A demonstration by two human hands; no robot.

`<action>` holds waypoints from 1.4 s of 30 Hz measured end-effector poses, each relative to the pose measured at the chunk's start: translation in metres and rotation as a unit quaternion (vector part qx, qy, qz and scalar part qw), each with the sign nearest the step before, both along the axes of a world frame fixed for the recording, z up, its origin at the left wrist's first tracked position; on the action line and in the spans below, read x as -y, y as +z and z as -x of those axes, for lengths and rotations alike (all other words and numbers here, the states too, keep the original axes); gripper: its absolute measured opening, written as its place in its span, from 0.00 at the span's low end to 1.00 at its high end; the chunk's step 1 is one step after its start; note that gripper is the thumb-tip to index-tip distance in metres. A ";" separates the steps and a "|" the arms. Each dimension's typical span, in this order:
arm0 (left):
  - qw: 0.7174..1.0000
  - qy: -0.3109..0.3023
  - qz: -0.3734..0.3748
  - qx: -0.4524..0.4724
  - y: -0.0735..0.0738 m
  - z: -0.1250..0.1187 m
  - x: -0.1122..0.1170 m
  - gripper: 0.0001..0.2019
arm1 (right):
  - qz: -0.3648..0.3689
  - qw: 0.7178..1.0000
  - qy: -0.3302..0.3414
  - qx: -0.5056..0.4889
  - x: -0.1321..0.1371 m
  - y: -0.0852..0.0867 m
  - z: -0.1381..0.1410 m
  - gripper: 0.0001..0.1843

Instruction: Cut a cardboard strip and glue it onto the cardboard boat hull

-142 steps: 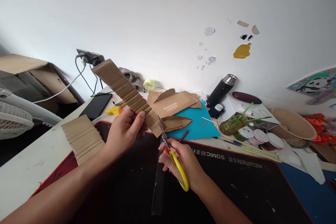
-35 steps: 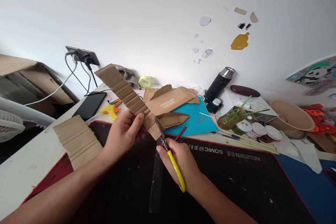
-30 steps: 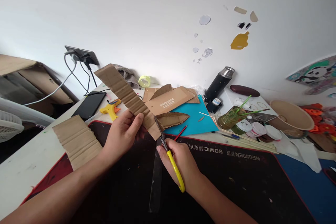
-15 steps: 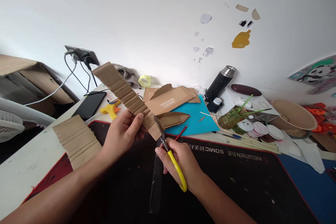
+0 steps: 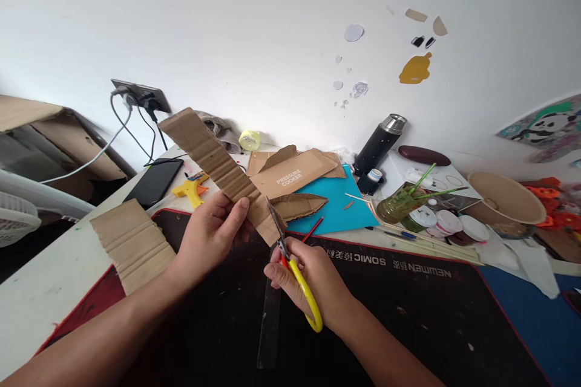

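My left hand pinches a long brown cardboard strip, thumb on top and fingers beneath, and holds it slanted above the desk mat. In my right hand is a pair of scissors with yellow-coated handles. Their blades lie across the strip's lower right end. Just beyond the blades rests a leaf-shaped cardboard piece on a blue sheet. Under the hands, a clear ruler lies on the black mat. A wider cardboard piece is left of my left hand.
A yellow glue gun and a dark tablet-like device sit at the left. Printed cardboard lies at the back. On the right stand a black flask, a murky jar with green sticks and a beige bowl.
The scissors' handles have opened a little, with red now showing between them, and my right thumb has shifted left. The cardboard strip has barely moved in my left hand.
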State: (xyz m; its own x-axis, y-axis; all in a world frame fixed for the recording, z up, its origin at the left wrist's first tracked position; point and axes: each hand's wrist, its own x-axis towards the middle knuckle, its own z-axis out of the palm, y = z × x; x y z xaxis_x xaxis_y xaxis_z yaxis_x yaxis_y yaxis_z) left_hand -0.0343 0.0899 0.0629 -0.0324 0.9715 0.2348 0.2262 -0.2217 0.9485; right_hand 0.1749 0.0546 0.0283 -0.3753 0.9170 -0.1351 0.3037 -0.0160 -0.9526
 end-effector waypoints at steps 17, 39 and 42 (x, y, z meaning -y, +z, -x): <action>0.999 -0.010 0.020 0.040 -0.006 -0.005 0.000 0.16 | -0.073 0.994 -0.030 0.072 0.002 0.000 0.002 0.17; 0.999 -0.006 0.037 0.039 -0.005 -0.006 0.000 0.17 | -0.120 0.986 -0.055 0.107 0.005 -0.006 0.009 0.19; 0.998 -0.006 0.038 0.041 -0.004 -0.007 0.000 0.16 | -0.121 0.986 -0.055 0.105 0.006 -0.007 0.009 0.20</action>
State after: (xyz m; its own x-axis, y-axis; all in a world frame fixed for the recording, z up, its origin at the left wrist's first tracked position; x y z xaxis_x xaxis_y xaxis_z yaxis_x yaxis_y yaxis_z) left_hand -0.0273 0.0898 0.0591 -0.0371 0.9869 0.1569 0.1439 -0.1501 0.9781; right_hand 0.1656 0.0485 0.0213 -0.2591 0.9654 0.0286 0.5035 0.1602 -0.8490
